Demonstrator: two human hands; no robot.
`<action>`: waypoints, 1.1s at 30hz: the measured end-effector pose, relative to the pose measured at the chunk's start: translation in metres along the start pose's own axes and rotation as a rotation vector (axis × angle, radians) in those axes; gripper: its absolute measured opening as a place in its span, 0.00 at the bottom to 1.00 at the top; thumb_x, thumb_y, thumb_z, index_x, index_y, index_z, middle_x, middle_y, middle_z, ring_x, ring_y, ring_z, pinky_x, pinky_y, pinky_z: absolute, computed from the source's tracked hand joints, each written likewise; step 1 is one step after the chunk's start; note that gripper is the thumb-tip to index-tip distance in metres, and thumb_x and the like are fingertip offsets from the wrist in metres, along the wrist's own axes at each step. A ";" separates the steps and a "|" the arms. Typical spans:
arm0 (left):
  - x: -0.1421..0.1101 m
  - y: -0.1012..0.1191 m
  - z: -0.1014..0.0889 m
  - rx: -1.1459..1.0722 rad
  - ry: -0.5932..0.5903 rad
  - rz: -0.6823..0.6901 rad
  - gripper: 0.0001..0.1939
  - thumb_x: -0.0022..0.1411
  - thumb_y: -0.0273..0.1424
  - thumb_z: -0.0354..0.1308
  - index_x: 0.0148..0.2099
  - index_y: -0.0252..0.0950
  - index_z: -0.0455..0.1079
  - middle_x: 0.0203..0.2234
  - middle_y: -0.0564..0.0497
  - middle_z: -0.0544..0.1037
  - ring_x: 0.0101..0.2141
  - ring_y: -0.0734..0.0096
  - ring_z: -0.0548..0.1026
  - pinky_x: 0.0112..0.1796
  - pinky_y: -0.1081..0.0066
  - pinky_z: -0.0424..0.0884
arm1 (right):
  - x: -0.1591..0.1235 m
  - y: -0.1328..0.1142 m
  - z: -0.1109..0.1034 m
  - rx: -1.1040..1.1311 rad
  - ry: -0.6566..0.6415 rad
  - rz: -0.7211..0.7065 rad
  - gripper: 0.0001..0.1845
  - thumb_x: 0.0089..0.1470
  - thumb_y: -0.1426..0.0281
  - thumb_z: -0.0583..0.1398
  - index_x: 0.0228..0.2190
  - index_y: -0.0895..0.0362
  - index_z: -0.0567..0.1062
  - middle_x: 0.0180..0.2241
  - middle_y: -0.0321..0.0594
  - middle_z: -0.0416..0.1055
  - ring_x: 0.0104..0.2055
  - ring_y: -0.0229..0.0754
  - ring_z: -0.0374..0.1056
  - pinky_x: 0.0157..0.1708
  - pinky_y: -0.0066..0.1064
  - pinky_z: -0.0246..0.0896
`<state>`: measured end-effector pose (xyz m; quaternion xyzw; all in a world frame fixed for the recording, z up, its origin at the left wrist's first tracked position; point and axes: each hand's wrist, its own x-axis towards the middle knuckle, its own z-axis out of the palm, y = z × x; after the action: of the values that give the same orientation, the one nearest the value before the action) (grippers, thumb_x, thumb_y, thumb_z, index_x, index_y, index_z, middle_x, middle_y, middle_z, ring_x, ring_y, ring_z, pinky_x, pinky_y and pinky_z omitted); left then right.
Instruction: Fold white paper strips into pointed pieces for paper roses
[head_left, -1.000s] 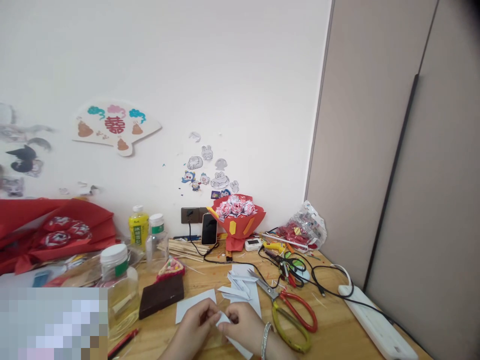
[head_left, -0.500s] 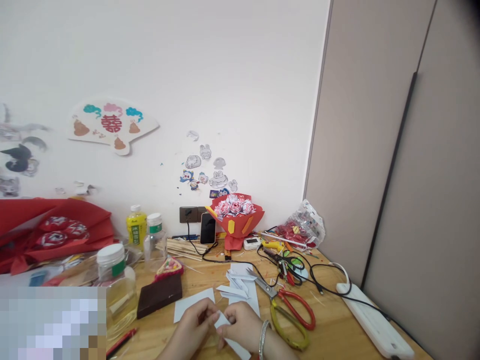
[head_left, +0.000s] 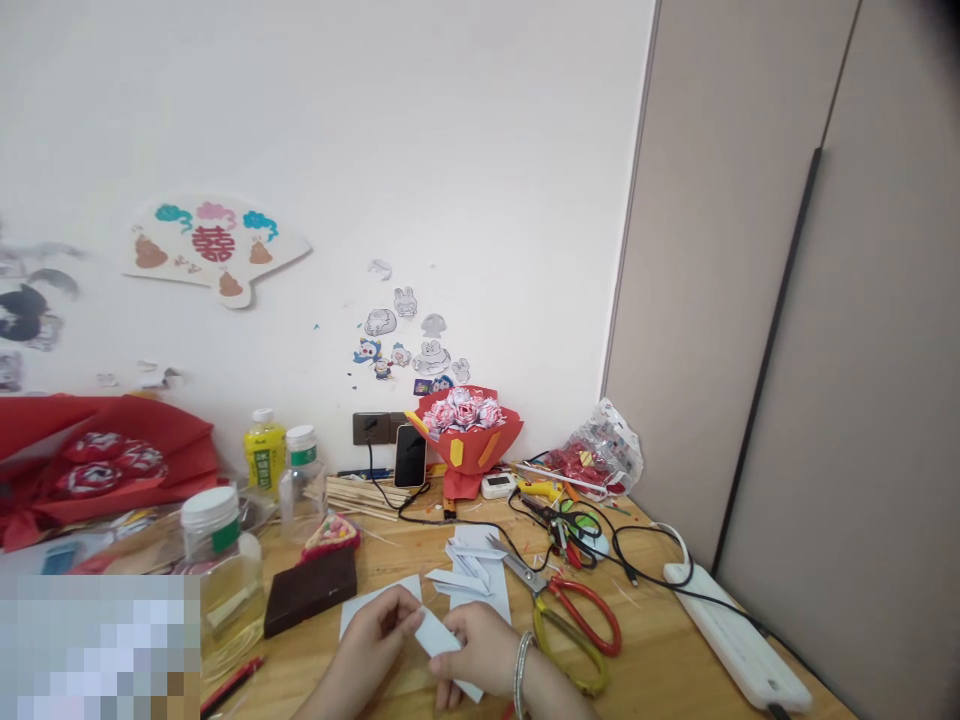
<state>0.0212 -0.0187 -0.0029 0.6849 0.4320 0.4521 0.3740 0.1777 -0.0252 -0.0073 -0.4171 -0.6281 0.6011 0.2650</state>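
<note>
A narrow strip of white paper slants between my two hands over the front of the table. My left hand pinches its upper left end between thumb and fingers. My right hand, with a silver bangle at the wrist, grips the strip lower down, thumb on top. Just beyond my hands lie several folded white paper pieces on a white sheet. Another white sheet lies partly behind my left hand. Close to the right hand rest large scissors with one red and one yellow handle.
A dark brown box, clear jars and a yellow bottle stand on the left. A red-wrapped bouquet and a phone are by the wall. Black cables run to a white power strip at right.
My left hand has moved slightly left along the paper strip, and more of the strip shows between the hands. The whole view has shifted a little.
</note>
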 end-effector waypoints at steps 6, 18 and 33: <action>0.002 0.002 -0.003 -0.034 0.050 -0.026 0.12 0.45 0.39 0.56 0.21 0.35 0.66 0.16 0.55 0.69 0.21 0.71 0.67 0.24 0.75 0.61 | -0.002 -0.004 -0.003 -0.008 -0.035 0.029 0.04 0.39 0.72 0.55 0.20 0.58 0.62 0.11 0.29 0.64 0.12 0.31 0.59 0.15 0.21 0.53; 0.004 0.002 -0.008 -0.141 0.191 -0.113 0.15 0.40 0.43 0.59 0.21 0.35 0.66 0.14 0.57 0.68 0.17 0.75 0.63 0.18 0.78 0.57 | 0.000 -0.003 -0.017 -0.024 -0.090 0.034 0.08 0.44 0.67 0.53 0.21 0.60 0.63 0.11 0.29 0.64 0.11 0.30 0.59 0.15 0.21 0.52; 0.008 -0.003 -0.013 -0.167 0.242 -0.128 0.15 0.39 0.42 0.60 0.22 0.35 0.66 0.14 0.57 0.69 0.17 0.75 0.64 0.19 0.77 0.58 | 0.001 0.001 -0.019 -0.125 0.001 -0.027 0.03 0.42 0.71 0.53 0.23 0.58 0.65 0.12 0.27 0.62 0.13 0.29 0.57 0.16 0.20 0.51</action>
<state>0.0101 -0.0090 0.0001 0.5631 0.4776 0.5408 0.4030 0.1935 -0.0143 -0.0062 -0.4247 -0.6699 0.5568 0.2467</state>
